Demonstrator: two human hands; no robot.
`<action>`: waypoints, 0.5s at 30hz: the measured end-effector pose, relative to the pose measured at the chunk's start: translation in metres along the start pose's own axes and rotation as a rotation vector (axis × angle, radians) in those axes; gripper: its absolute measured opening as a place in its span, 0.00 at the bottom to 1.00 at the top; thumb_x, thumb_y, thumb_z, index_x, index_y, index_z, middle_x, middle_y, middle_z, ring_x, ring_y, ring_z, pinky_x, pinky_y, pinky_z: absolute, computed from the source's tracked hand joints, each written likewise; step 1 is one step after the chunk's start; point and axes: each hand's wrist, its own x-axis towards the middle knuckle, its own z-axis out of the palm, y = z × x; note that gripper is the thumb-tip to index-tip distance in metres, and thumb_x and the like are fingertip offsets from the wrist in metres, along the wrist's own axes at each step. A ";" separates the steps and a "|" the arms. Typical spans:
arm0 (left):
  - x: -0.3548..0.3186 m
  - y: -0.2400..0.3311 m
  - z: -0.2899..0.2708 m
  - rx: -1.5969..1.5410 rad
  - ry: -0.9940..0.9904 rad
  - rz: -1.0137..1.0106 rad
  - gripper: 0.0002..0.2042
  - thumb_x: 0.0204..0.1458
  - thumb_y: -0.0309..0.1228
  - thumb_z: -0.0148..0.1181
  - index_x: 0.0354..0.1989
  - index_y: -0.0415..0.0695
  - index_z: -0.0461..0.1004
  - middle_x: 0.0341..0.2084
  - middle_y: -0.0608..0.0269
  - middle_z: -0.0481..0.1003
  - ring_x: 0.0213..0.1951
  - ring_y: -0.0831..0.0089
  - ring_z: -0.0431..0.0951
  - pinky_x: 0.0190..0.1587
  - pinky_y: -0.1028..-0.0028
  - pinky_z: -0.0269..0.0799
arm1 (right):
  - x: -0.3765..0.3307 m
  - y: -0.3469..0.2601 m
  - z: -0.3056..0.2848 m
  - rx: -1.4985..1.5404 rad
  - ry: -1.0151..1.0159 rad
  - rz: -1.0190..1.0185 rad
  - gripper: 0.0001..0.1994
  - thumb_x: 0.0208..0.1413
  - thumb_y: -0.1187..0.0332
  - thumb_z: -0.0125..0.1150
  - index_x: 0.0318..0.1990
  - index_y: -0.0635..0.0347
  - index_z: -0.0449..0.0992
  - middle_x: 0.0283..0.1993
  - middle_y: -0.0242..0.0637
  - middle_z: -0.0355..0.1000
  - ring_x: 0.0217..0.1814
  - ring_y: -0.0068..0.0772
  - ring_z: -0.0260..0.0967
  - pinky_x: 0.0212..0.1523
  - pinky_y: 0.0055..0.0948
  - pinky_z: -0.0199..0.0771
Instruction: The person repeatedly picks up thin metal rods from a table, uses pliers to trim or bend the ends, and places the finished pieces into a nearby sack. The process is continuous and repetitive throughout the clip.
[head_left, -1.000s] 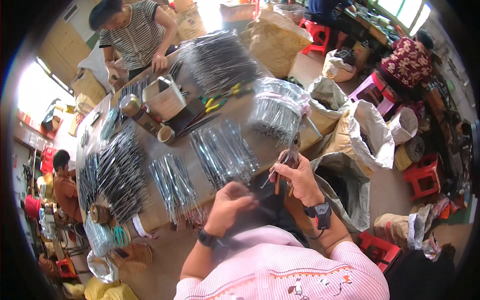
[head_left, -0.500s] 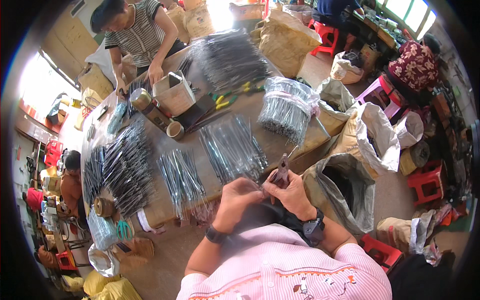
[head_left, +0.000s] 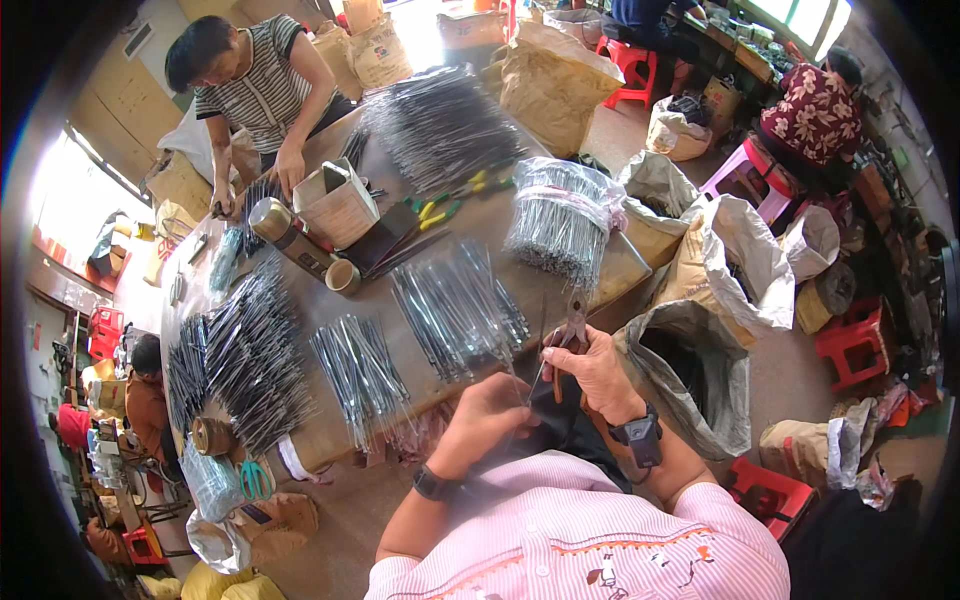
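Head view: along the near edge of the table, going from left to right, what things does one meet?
Brown tape roll → green-handled scissors → bundle of thin grey metal rods → left hand → right hand holding small pliers → open grey woven sack.

Both hands, once apart at the table edge, now together around the pliers.

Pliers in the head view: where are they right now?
The pliers are in the right hand, at the near table edge just right of centre, below the wrapped bundle of metal rods and beside the open grey sack.
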 end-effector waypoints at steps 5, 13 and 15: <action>-0.001 0.002 0.000 -0.038 -0.016 -0.022 0.10 0.52 0.20 0.61 0.43 0.33 0.73 0.30 0.64 0.75 0.33 0.73 0.81 0.31 0.80 0.72 | -0.001 -0.004 -0.009 0.093 0.029 0.056 0.07 0.55 0.75 0.64 0.40 0.65 0.74 0.33 0.39 0.76 0.30 0.31 0.75 0.32 0.28 0.77; 0.000 -0.001 -0.001 -0.021 -0.062 -0.026 0.10 0.52 0.21 0.62 0.42 0.33 0.73 0.30 0.63 0.76 0.30 0.74 0.80 0.29 0.81 0.71 | -0.004 0.001 -0.008 0.037 0.026 0.059 0.09 0.55 0.72 0.65 0.42 0.66 0.75 0.35 0.42 0.77 0.30 0.31 0.75 0.32 0.28 0.77; 0.000 -0.002 -0.001 -0.022 -0.087 -0.044 0.10 0.52 0.21 0.61 0.43 0.34 0.72 0.32 0.62 0.76 0.29 0.75 0.79 0.28 0.81 0.71 | -0.005 0.003 -0.008 0.049 0.022 0.068 0.10 0.55 0.72 0.66 0.42 0.66 0.75 0.34 0.42 0.77 0.29 0.31 0.75 0.31 0.27 0.77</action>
